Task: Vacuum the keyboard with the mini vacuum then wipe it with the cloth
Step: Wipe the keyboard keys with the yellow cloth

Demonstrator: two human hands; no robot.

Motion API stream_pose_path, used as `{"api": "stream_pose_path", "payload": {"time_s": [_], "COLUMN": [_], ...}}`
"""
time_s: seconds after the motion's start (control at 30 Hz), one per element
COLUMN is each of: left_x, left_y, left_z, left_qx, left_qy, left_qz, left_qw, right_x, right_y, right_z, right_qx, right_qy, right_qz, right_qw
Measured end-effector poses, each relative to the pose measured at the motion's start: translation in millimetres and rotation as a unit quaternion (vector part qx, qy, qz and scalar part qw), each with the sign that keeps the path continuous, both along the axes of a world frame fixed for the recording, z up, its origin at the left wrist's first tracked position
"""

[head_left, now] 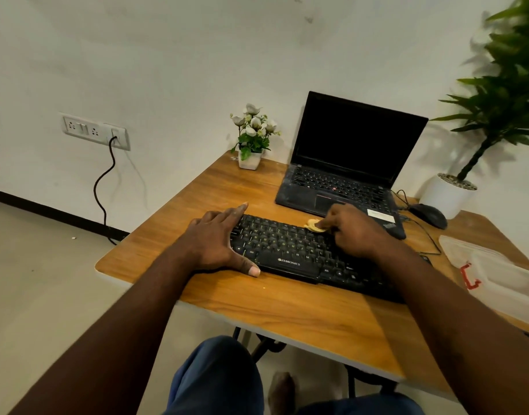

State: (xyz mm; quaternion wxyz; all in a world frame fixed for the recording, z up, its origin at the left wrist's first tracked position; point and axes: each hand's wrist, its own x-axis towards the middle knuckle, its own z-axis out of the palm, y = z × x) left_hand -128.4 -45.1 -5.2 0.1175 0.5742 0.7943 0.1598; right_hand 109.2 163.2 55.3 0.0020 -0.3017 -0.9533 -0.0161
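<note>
1. Head view: keyboard point(290, 253) lies across the middle of the table point(287, 307), long axis approx 10-to-4 o'clock. It sits just in front of the laptop point(347, 163), which is at its 1 o'clock.
2. left hand point(215, 241): flat, fingers straight & together, palm pressing the keyboard's 9 o'clock end, thumb splayed along the near edge. It grips nothing, only pins the board.
3. right hand point(353, 232): fingers curled, pinching a small yellow cloth point(314, 226) down on the keys near the keyboard's 1 o'clock corner. Most of the cloth is hidden under the fingers.
4. Keyboard handling (est.): light, stiff plastic, prob. skids on the smooth wood w/o the pinning hand. Keys give under load & caps can snag, so light strokes. Best hold = flat press on an end or the frame, away from the keys being cleaned.
5. Cloth handling (est.): soft, limp, v. light, bunches easily. Pinch it as a wad under the fingertips. It's small vs the board, so it takes row-by-row passes.
6. Mini vac: can't pick it out anywhere. The cloth on the keys suggests the wipe stage is underway.
7. Watch: mouse point(429, 215) & its cable at 2 o'clock run close to the right forearm. A plastic bag point(496, 274) w/ something red lies at 3 o'clock, contents unclear.
</note>
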Motion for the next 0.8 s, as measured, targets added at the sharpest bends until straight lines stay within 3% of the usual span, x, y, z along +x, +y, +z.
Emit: {"api": "stream_pose_path", "payload": {"time_s": [0.27,0.53,0.8], "left_x": [3,13,12], "left_y": [1,0,-2], "left_z": [1,-2,1], "left_qx": [-0.015,0.04,0.042], "left_qy": [0.0,-0.037,-0.046], "left_qz": [-0.007,-0.007,-0.011], "left_qw": [1.0,0.999,0.998], "right_x": [38,-16,-98], "right_y": [-3,-47,-70], "right_z": [5,-11,-7], "right_qx": [0.06,0.007,-0.01], "right_qy": [-0.009,0.115,0.139], "right_qz": [-0.088,-0.009,0.028], "right_qw": [0.994,0.993,0.99]}}
